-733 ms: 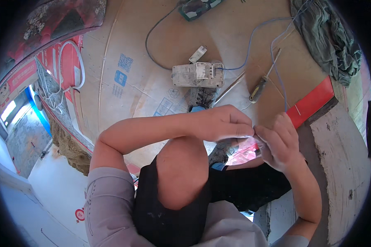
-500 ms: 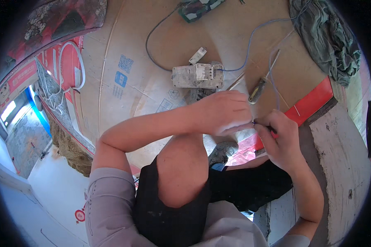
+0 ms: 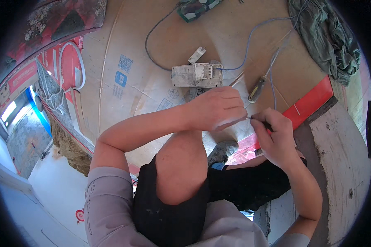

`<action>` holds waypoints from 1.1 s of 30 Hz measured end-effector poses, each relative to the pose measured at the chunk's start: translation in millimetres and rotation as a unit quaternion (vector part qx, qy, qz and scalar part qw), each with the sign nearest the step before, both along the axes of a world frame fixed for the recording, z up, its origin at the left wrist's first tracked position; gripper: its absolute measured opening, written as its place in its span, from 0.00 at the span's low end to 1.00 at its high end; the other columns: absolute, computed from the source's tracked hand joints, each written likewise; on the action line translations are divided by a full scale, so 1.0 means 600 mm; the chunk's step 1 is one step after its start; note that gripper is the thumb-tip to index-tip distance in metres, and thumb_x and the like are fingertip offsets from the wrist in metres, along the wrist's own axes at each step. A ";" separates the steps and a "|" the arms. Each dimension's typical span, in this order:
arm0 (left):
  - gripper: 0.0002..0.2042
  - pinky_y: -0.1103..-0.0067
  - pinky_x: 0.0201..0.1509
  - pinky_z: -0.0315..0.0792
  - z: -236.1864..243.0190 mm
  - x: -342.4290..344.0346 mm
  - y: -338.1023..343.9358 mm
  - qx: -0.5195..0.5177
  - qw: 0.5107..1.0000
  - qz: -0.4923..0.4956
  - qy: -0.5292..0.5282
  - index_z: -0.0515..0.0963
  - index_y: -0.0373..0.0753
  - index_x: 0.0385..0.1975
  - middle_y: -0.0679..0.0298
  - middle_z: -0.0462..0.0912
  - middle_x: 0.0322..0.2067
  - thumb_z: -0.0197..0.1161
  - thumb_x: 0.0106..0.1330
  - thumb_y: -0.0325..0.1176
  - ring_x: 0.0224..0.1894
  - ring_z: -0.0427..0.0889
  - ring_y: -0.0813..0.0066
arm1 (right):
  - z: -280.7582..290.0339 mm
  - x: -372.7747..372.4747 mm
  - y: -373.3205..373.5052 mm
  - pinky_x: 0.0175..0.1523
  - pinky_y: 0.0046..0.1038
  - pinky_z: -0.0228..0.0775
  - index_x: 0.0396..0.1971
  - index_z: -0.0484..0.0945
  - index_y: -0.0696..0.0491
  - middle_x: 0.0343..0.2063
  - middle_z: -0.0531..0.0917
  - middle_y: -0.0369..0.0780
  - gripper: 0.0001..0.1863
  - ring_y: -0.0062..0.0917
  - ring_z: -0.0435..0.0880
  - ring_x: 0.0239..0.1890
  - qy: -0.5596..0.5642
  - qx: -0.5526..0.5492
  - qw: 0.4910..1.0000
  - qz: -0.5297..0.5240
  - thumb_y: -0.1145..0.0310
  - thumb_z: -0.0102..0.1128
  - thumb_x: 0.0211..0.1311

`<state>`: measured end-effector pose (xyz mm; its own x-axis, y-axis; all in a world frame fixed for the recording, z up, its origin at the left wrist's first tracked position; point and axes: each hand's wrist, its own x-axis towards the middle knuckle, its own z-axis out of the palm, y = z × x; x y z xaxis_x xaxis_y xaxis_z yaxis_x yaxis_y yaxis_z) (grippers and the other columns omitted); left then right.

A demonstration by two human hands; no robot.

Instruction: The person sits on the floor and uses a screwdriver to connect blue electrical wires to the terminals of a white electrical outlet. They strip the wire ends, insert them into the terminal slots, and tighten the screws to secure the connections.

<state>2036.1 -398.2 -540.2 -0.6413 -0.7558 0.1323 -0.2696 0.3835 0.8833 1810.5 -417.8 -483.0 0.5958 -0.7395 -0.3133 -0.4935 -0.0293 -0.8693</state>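
My left hand (image 3: pixel 221 108) is closed in a fist, back upward, over the cardboard. What it grips, if anything, is hidden beneath its fingers. Just to its right, my right hand (image 3: pixel 276 133) pinches a thin blue-grey wire (image 3: pixel 273 84) between thumb and fingers. A short dark bit of the wire shows in the narrow gap between both hands. Beyond them lies a dirty white electrical box (image 3: pixel 185 77), with a blue wire on its right side and a dark cord on its left. A screwdriver (image 3: pixel 257 89) with a dark and yellow handle rests near my right hand.
Cardboard (image 3: pixel 127 94) covers the surface ahead. A small white block (image 3: pixel 197 55) touches the box. A camouflage-patterned object (image 3: pixel 197 9) lies at the far edge, a crumpled green cloth (image 3: pixel 327 41) at far right. A red strip (image 3: pixel 307 103) borders a rough pale slab (image 3: pixel 340 164).
Both hands have shifted slightly left. A small gap has opened between them, showing the dark bit of wire. The wire running to my right hand has swung a little.
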 end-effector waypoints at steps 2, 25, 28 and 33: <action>0.06 0.74 0.40 0.72 0.004 -0.001 -0.002 0.148 0.989 0.018 0.018 0.79 0.34 0.34 0.60 0.80 0.31 0.62 0.66 0.30 0.34 0.79 0.65 | 0.000 0.001 -0.010 0.35 0.32 0.64 0.30 0.77 0.58 0.24 0.71 0.41 0.11 0.33 0.72 0.27 0.005 -0.070 0.997 0.028 0.80 0.68 0.44; 0.14 0.75 0.34 0.69 0.037 -0.014 0.009 0.755 0.582 0.044 0.301 0.72 0.36 0.33 0.62 0.73 0.26 0.56 0.74 0.41 0.30 0.74 0.72 | 0.002 0.000 -0.036 0.35 0.32 0.66 0.30 0.78 0.59 0.25 0.74 0.39 0.13 0.28 0.73 0.28 -0.036 -0.348 0.924 0.154 0.75 0.65 0.39; 0.12 0.73 0.34 0.69 0.030 -0.006 0.013 0.458 0.877 0.034 0.139 0.73 0.36 0.30 0.61 0.73 0.25 0.62 0.68 0.38 0.30 0.75 0.65 | 0.008 0.000 -0.037 0.36 0.33 0.68 0.30 0.79 0.59 0.25 0.76 0.40 0.10 0.28 0.75 0.29 -0.010 -0.239 0.962 0.133 0.76 0.66 0.44; 0.12 0.68 0.38 0.71 0.001 0.010 0.006 -0.006 1.000 -0.027 -0.001 0.74 0.37 0.30 0.59 0.76 0.30 0.71 0.57 0.36 0.34 0.77 0.54 | 0.016 0.008 -0.036 0.37 0.34 0.70 0.31 0.79 0.59 0.25 0.79 0.43 0.04 0.35 0.79 0.31 0.013 0.275 0.961 -0.008 0.79 0.63 0.54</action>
